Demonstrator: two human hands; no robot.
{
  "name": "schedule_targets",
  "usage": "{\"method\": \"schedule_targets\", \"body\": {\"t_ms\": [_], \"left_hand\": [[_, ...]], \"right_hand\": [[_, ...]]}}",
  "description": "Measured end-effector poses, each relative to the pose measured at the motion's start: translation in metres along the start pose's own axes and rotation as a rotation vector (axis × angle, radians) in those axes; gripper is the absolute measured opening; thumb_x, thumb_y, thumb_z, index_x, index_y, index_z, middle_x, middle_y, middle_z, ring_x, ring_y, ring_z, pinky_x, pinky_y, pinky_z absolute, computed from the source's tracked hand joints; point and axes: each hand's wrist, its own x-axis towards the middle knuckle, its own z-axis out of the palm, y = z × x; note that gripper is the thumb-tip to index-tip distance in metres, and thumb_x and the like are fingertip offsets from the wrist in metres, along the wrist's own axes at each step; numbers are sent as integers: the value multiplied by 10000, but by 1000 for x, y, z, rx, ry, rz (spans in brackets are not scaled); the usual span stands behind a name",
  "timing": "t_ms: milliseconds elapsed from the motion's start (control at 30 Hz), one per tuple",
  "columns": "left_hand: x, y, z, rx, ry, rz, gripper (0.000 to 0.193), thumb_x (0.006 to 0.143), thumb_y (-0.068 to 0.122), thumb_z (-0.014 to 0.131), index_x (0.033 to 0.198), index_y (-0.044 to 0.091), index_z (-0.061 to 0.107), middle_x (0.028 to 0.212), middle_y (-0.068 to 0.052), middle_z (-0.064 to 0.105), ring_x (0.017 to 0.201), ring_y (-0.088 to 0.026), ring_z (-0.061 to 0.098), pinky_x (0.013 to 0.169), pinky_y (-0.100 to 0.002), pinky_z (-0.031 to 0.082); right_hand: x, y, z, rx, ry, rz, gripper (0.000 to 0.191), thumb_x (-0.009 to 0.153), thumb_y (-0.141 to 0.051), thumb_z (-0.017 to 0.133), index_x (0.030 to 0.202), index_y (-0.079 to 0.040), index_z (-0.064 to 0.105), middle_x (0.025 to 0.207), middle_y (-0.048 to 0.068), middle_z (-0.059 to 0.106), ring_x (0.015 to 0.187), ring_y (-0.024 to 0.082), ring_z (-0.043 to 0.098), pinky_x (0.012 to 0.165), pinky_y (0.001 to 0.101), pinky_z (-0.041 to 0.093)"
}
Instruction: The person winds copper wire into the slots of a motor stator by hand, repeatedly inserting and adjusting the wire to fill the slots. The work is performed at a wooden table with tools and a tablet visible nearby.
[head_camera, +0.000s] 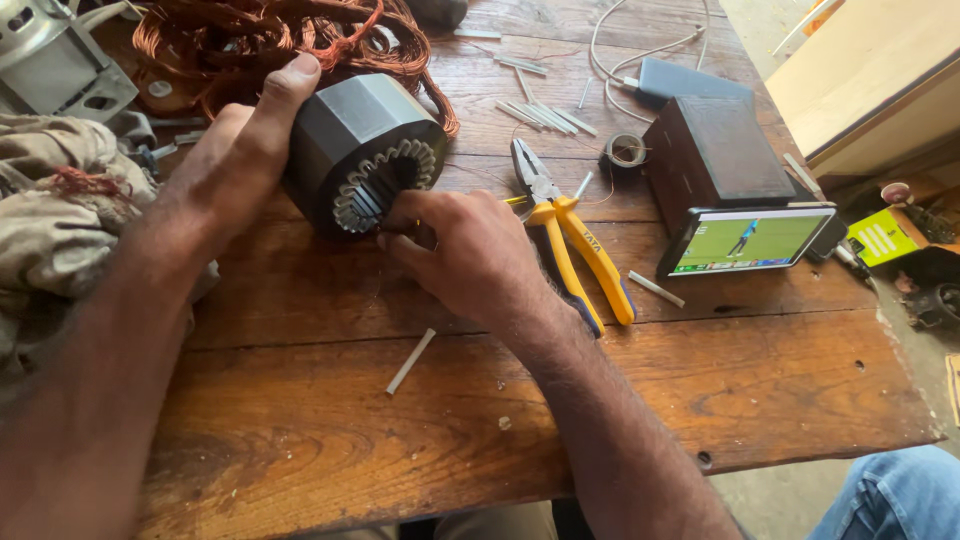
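At a worn wooden bench (600, 400), my left hand (235, 160) clamps a dark motor stator (350, 135) in the upper left of the frame, thumb over its top, open end tilted toward me. My right hand (470, 255), fingers pinched at the slotted bore, seems to hold something thin; I cannot tell what. I judge the slots are being worked; the next move calls for a steady stator. Yellow-handled pliers (575, 250) lie just right, copper wire (250, 35) behind.
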Motion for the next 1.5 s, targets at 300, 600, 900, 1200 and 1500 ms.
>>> {"method": "schedule_targets", "body": {"t_ms": [300,600,900,1200,1500], "left_hand": [[16,-24,6,107,66,-13,1071,917,879,186,874,-50,716,780,-245,615,848,-384,635,768,-592,470],[14,-22,6,32,85,17,1022,856,881,235,931,16,774,798,-204,654,909,-335,637,799,-565,468],[3,-14,1,-34,-55,21,995,855,835,209,1324,94,679,1310,-254,635,1247,-382,546,953,-646,370],[0,1,6,-129,-63,57,978,842,793,221,1446,110,576,1493,-210,541,1392,-355,462,1106,-545,308],[3,1,9,-140,-45,-1,991,823,793,219,1358,79,652,1417,-236,610,1331,-366,524,1061,-567,349]], "right_hand": [[1,-4,-6,-1,-36,17,184,866,-283,778,989,-145,773,889,121,770,846,303,749,763,441,572],[1,2,-2,33,-34,39,201,842,-267,793,997,-140,773,885,109,771,811,264,764,732,402,594],[3,4,1,48,-90,137,193,858,-289,791,1011,-173,785,870,110,778,811,266,765,761,399,594],[0,3,-5,168,-26,57,197,864,-252,786,1023,-137,785,919,110,780,853,245,779,780,371,606],[3,2,-2,194,-116,239,192,832,-251,767,1006,-171,786,897,69,791,760,220,798,735,349,624]]}}
